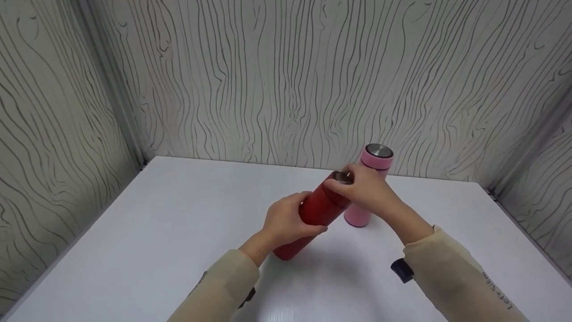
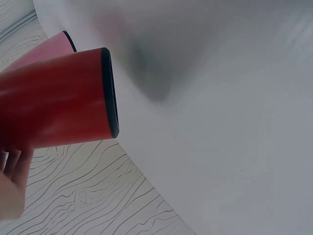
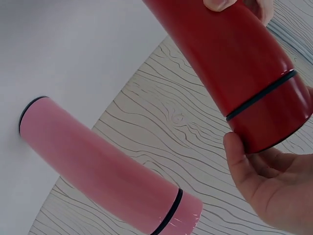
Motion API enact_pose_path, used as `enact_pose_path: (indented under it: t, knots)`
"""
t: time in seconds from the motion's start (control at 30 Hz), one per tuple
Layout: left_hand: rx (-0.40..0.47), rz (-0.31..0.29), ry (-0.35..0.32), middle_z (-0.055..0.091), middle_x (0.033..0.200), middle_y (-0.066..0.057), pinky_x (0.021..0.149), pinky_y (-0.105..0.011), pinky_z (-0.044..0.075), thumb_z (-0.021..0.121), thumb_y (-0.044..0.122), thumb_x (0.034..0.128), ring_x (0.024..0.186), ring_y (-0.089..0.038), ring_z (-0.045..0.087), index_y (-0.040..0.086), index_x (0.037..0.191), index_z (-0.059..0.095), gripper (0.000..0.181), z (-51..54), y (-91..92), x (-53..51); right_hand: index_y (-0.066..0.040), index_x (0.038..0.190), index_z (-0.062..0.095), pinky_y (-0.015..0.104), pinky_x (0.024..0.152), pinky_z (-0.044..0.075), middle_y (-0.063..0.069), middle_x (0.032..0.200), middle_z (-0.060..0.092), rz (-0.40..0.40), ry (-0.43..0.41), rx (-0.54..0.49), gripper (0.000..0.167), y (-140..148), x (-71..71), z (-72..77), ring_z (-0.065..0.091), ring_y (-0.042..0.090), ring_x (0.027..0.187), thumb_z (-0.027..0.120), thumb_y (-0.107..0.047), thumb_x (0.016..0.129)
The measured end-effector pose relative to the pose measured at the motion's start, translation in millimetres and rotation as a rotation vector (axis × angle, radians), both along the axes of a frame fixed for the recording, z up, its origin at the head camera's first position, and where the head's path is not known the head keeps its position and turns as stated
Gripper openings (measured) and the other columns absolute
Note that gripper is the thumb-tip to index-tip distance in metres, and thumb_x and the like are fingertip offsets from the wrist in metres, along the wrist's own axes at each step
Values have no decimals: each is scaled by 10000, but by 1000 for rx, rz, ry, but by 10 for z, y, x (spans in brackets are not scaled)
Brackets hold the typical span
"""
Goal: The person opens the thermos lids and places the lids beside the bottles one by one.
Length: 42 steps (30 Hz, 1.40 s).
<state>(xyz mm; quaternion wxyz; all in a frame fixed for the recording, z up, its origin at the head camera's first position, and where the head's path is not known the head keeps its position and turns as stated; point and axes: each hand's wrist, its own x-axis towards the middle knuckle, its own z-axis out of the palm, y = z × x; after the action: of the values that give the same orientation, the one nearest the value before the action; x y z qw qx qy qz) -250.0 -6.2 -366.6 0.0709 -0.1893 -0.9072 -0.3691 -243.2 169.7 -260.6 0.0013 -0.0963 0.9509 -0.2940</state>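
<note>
A red bottle (image 1: pixel 319 206) with a dark band below its cap is tilted, its cap end up and to the right. My left hand (image 1: pixel 286 220) grips it around the middle of the body. At the cap, my right hand (image 1: pixel 367 187) pinches the sides between thumb and fingers, also seen in the right wrist view, where the hand (image 3: pixel 274 188) is at the cap's edge. The left wrist view shows the bottle's dark-rimmed base (image 2: pixel 111 93) off the table. Behind my right hand a pink bottle (image 1: pixel 357 215) with a silver-topped lid stands upright.
The white table (image 1: pixel 187 223) extends around the bottles. Wood-grain patterned panels (image 1: pixel 268 80) stand behind it and at both sides, with grey strips at the corners.
</note>
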Motion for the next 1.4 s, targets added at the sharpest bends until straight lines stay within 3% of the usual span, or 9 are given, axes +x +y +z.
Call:
enact_pose_path:
  t: [0.23,0.33,0.47,0.6,0.77,0.93,1.13,1.27,1.4]
  knots:
    - [62,-26,-33,624,1123,80,812,-326,540,751,424,737,1007,-115,579,236,1257,519,599,-4,-18,20,-45,1360,427,471,923,494,177,1320,484,230,-63,-157,538,78,-3,27,473,382,1223,595,-187,869]
    - [43,-18,-18,621,1137,79,817,-330,541,751,436,733,1025,-121,575,241,1264,513,614,-7,-15,21,-62,1390,387,487,934,484,184,1338,478,187,-62,-114,617,79,15,46,460,391,1233,613,-306,870]
    - [20,-11,1,621,1149,77,818,-333,542,754,449,726,1038,-127,574,243,1271,512,632,-4,-12,17,-36,1370,393,497,927,483,212,1287,519,59,-57,-16,744,54,33,63,518,376,1171,588,-523,843]
    - [15,-10,2,623,1149,77,823,-334,540,753,455,722,1041,-127,574,240,1271,512,636,-7,-12,21,5,1238,494,461,885,513,200,1160,588,-9,-66,35,667,24,32,58,585,328,1059,566,-531,848]
    - [28,-8,1,623,1143,80,822,-334,539,765,441,715,1036,-124,574,243,1260,515,632,-13,-28,24,17,1221,512,452,886,517,189,1160,595,48,-59,13,550,13,30,50,579,327,1072,573,-401,868]
    - [24,-6,15,627,1131,76,822,-331,536,759,433,724,1024,-124,577,236,1258,520,618,-17,-46,18,28,1297,467,470,912,499,212,1224,562,130,-48,-11,577,26,36,63,538,369,1140,588,-340,869]
    - [30,2,4,628,1122,77,817,-338,538,754,435,727,1013,-123,580,238,1257,521,611,-27,-67,21,21,1342,413,480,893,499,231,1207,565,0,-82,46,791,2,51,83,572,353,1092,565,-568,836]
    - [26,-2,-2,634,1108,81,815,-338,535,753,447,723,996,-119,584,240,1246,530,605,-27,-65,25,30,1206,513,436,839,531,206,1100,618,-33,-76,60,663,-5,52,76,615,311,992,564,-526,849]
    - [37,-14,-30,632,1107,84,810,-337,536,760,453,712,998,-117,579,246,1237,533,608,-19,-60,33,28,1175,539,430,843,533,200,1103,615,28,-59,46,545,17,43,73,607,310,998,573,-419,865]
